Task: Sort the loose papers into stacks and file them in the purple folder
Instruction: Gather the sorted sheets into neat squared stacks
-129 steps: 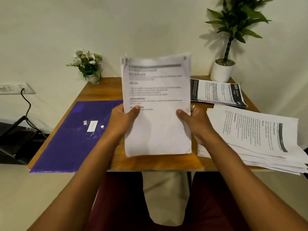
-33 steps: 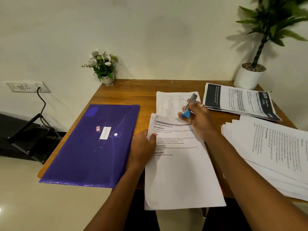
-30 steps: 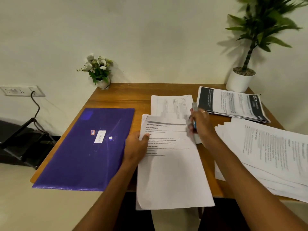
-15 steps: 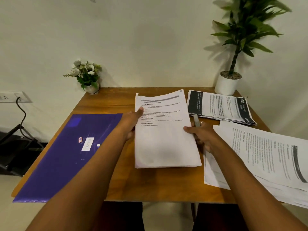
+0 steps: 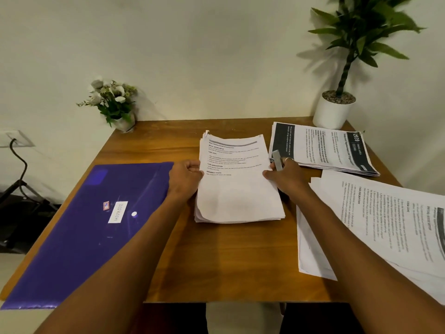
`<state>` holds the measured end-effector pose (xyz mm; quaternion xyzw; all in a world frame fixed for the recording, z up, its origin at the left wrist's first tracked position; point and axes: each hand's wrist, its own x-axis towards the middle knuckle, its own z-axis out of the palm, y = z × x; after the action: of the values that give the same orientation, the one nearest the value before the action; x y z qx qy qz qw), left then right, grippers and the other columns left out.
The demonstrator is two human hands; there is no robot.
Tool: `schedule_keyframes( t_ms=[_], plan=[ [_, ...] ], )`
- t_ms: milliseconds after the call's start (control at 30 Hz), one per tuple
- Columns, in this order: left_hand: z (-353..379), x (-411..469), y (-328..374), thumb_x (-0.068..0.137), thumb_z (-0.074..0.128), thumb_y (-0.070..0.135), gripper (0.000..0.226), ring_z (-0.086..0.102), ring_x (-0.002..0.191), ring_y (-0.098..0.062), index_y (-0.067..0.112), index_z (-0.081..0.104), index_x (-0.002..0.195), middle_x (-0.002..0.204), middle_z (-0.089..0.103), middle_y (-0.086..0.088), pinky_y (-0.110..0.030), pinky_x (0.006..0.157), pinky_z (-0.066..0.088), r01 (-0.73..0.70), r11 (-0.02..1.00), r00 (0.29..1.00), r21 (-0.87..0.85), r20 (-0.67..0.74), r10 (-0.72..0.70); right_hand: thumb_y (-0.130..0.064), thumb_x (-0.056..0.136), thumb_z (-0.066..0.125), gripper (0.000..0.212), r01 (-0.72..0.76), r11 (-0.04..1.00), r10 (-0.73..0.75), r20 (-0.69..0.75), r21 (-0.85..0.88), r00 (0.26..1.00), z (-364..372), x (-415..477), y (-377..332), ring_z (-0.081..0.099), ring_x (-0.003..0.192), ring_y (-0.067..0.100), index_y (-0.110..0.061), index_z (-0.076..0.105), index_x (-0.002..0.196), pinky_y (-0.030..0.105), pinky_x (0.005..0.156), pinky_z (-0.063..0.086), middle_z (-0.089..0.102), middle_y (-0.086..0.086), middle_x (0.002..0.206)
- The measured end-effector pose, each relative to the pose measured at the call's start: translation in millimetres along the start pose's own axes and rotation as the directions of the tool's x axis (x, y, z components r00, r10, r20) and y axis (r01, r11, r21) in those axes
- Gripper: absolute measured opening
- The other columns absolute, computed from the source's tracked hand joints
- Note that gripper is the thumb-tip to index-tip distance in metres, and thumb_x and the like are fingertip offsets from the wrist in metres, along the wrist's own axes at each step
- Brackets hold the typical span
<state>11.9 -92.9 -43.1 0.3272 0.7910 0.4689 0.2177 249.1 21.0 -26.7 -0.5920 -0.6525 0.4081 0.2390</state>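
Wooden desk, paper stack now lying flat

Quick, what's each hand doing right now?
Left hand: grips the left edge of the middle paper stack.
Right hand: holds a small grey object, thumb on the stack's right edge.

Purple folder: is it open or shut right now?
Shut. The folder lies flat and closed, its snap and label showing on top.

The tabletop lies bare along the near edge between the purple folder at left and the fanned papers at right; farther back the centre stack, dark-headed stack, potted plant and flower pot stand in the way.
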Motion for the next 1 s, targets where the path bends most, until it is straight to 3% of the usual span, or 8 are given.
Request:
schedule_keyframes(
  t_ms=[233, 300, 400, 467, 600, 767, 867, 1000],
  plan=[
    [6.6, 2.3, -0.7, 0.097, 0.066, 0.014, 0.022, 0.062, 0.084, -0.006, 0.015, 0.065, 0.119, 0.11, 0.07, 0.004, -0.01, 0.057, 0.04, -0.008, 0.996, 0.994, 0.084, -0.109, 0.017, -0.037, 0.095, 0.069, 0.047, 0.041, 0.99, -0.048, -0.048, -0.132, 0.998, -3.3, -1.7, 4.3, 0.056, 0.097, 0.016, -0.02, 0.052, 0.135, 0.029, 0.08, 0.046, 0.06, 0.002, 0.13],
    [6.1, -1.0, -0.8, 0.099, 0.062, 0.016, 0.018, 0.059, 0.083, -0.006, 0.018, 0.063, 0.117, 0.108, 0.065, 0.007, -0.012, 0.058, 0.037, -0.02, 0.992, 0.99, 0.122, -0.137, 0.037, -0.036, 0.095, 0.069, 0.042, 0.067, 0.978, -0.073, -0.027, -0.198, 0.997, -4.8, -7.2, 8.5, 0.059, 0.097, 0.017, -0.02, 0.056, 0.131, 0.028, 0.081, 0.047, 0.063, 0.001, 0.127],
    [5.1, -7.4, 5.5, 0.099, 0.059, 0.025, 0.019, 0.059, 0.104, -0.015, 0.021, 0.06, 0.118, 0.118, 0.061, 0.006, -0.024, 0.073, 0.049, -0.047, 0.986, 0.979, 0.158, -0.188, 0.077, -0.037, 0.094, 0.07, 0.032, 0.086, 0.964, -0.102, -0.048, -0.253, 0.994, -7.5, -19.0, 17.5, 0.059, 0.086, 0.014, -0.022, 0.061, 0.12, 0.028, 0.077, 0.048, 0.066, -0.001, 0.112],
    [8.6, -15.1, 8.1, 0.097, 0.062, 0.03, 0.029, 0.056, 0.116, -0.019, 0.022, 0.06, 0.125, 0.127, 0.06, 0.003, -0.034, 0.09, 0.053, -0.124, 0.965, 0.975, 0.231, -0.153, 0.162, -0.04, 0.094, 0.068, 0.027, 0.089, 0.965, -0.112, -0.082, -0.248, 0.99, -10.2, -30.8, 21.7, 0.061, 0.083, 0.013, -0.023, 0.061, 0.114, 0.027, 0.074, 0.047, 0.064, -0.004, 0.105],
    [25.2, -48.9, 18.0, 0.097, 0.063, 0.028, 0.025, 0.054, 0.12, -0.018, 0.023, 0.065, 0.121, 0.131, 0.059, 0.0, -0.03, 0.095, 0.046, -0.317, 0.899, 0.946, 0.301, 0.035, 0.322, -0.043, 0.096, 0.064, 0.026, 0.155, 0.96, -0.179, -0.086, -0.233, 0.98, -8.4, -54.2, 20.7, 0.064, 0.087, 0.015, -0.022, 0.062, 0.111, 0.027, 0.075, 0.051, 0.062, -0.006, 0.104],
    [38.4, -92.9, 22.1, 0.094, 0.066, 0.025, 0.023, 0.039, 0.132, -0.021, 0.027, 0.068, 0.117, 0.14, 0.052, 0.001, -0.043, 0.112, 0.03, -0.323, 0.793, 0.941, 0.516, 0.087, 0.327, -0.034, 0.097, 0.066, 0.05, 0.306, 0.899, -0.298, 0.076, -0.313, 0.952, 14.5, -82.7, 18.6, 0.056, 0.124, 0.024, -0.018, 0.055, 0.143, 0.034, 0.101, 0.049, 0.052, 0.003, 0.144],
    [41.7, -117.0, 22.7, 0.094, 0.066, 0.021, 0.026, 0.035, 0.132, -0.022, 0.028, 0.066, 0.119, 0.14, 0.048, 0.001, -0.041, 0.11, 0.027, -0.344, 0.747, 0.929, 0.569, 0.089, 0.36, -0.037, 0.099, 0.062, 0.057, 0.353, 0.86, -0.311, 0.17, -0.369, 0.935, 24.0, -94.7, 23.4, 0.046, 0.135, 0.023, -0.018, 0.045, 0.151, 0.036, 0.111, 0.042, 0.043, 0.004, 0.152],
    [45.1, -139.5, 20.9, 0.095, 0.064, 0.022, 0.026, 0.036, 0.13, -0.02, 0.029, 0.065, 0.12, 0.138, 0.049, 0.001, -0.042, 0.108, 0.03, -0.416, 0.739, 0.907, 0.53, 0.182, 0.381, -0.041, 0.099, 0.061, 0.056, 0.344, 0.89, -0.324, 0.115, -0.299, 0.939, 11.7, -108.1, 30.0, 0.045, 0.135, 0.023, -0.018, 0.05, 0.148, 0.034, 0.109, 0.04, 0.045, 0.003, 0.151]
  ],
)
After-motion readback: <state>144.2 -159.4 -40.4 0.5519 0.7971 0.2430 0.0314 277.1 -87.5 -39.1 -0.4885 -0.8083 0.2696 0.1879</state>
